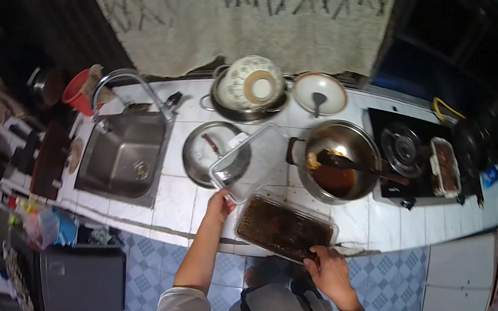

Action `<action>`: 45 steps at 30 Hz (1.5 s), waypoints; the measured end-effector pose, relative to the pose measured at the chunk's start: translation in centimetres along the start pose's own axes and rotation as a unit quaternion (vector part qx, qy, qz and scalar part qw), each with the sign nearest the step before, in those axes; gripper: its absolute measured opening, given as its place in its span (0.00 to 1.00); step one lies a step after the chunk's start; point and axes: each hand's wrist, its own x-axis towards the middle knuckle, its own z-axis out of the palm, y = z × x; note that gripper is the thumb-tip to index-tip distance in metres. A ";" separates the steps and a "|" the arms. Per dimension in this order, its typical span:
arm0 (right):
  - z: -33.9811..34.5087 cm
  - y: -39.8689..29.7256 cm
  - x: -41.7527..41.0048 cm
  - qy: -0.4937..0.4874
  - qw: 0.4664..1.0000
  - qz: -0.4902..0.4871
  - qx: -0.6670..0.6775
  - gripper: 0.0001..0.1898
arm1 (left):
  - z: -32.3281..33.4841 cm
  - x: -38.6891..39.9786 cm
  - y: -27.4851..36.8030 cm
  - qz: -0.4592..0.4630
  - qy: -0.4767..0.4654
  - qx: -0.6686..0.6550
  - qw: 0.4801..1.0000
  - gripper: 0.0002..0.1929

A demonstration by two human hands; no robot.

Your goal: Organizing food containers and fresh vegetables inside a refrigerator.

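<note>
A clear plastic lid (255, 161) is gripped at its near corner by my left hand (219, 204). It is tilted and partly covers a round metal pot lid (201, 159) on the counter. My right hand (328, 269) touches the near right corner of a clear rectangular container (286, 229) filled with something dark brown; whether the fingers grip its rim, I cannot tell. Beyond the container stands a steel pot (337, 191) with brown liquid at its bottom. A dark spatula (352, 166) with a wooden handle lies across that pot.
A steel sink (123, 158) with a curved faucet (133, 75) lies left. At the back, a patterned bowl (251, 83) rests upside down on a pan, beside a plate (333, 88) holding a dark utensil. Right, a small filled container (446, 168) sits on a black gas stove (399, 182).
</note>
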 end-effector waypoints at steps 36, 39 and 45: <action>13.8 -26.7 2.8 0.091 0.917 -0.388 0.027 0.28 | -2.6 -30.8 8.4 0.524 0.193 -0.135 0.818 0.05; 15.4 -28.2 2.1 0.142 0.895 -0.422 0.008 0.25 | -2.7 -32.8 8.0 0.537 0.210 -0.159 0.801 0.04; 16.8 -29.2 0.8 0.037 0.888 -0.454 0.068 0.22 | -4.0 -35.2 8.0 0.545 0.244 -0.096 0.796 0.02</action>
